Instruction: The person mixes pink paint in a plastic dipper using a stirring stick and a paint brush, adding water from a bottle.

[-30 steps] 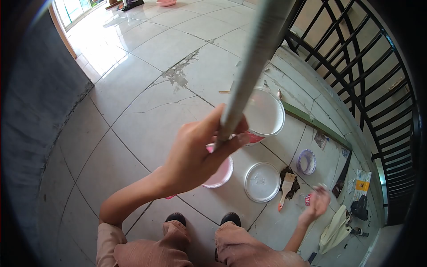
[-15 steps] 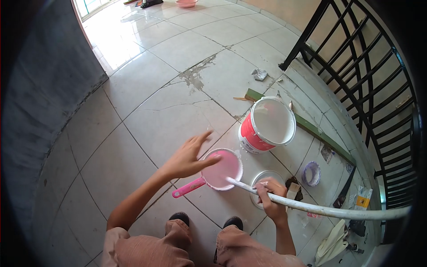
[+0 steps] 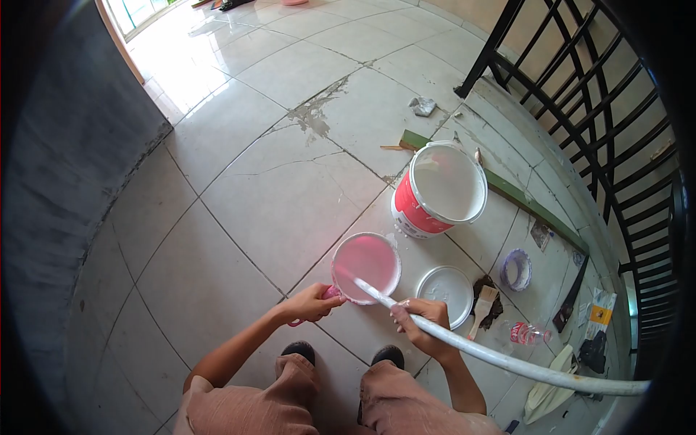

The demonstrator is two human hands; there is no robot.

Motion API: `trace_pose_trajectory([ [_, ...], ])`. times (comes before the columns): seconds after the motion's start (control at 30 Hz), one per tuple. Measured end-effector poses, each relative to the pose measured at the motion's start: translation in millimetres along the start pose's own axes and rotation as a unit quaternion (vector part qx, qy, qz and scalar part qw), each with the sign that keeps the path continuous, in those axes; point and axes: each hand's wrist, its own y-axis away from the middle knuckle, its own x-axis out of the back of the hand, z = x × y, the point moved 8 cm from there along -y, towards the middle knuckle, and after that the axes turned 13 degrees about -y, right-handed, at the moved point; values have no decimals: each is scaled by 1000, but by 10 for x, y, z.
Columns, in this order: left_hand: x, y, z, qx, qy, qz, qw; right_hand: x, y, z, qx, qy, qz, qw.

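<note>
A pink dipper [image 3: 373, 254] with whitish smears on its rim stands on the tiled floor in front of my feet. My left hand [image 3: 313, 302] is closed around its handle. My right hand [image 3: 424, 322] grips a long white pole [image 3: 507, 358], whose far end dips into the dipper; what is on that end is blurred. Just beyond my right hand lies a round white lid [image 3: 453, 290]. A red and white paint bucket [image 3: 419, 210] with white contents stands behind the dipper, to the right.
A paintbrush [image 3: 483, 310], a plastic bottle [image 3: 529, 333] and a purple-rimmed tub [image 3: 516, 270] are on the right. A green wooden strip [image 3: 533, 206] runs behind the bucket. Black railing [image 3: 580, 123] borders the right side; a dark grey wall [image 3: 80, 145] borders the left.
My left hand has come down from over the dipper and closed on its handle. The pole's held part has shifted a little left with my right hand.
</note>
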Motion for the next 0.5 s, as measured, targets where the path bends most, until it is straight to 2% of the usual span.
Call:
trace_pose_trajectory([
  [0.07,15,37,6,-18,-75,76,994,80,-1,-90,56,6,21,998],
  [0.17,79,142,30,-25,-143,146,979,238,-11,-183,121,89,73,986],
  [0.27,170,333,200,-51,-175,215,959,233,90,-138,144,138,43,979],
  [0.37,211,380,226,-59,-182,249,949,133,166,-145,112,121,33,986],
  [0.5,158,370,237,-61,-195,256,945,-8,237,-11,92,-6,51,994],
])
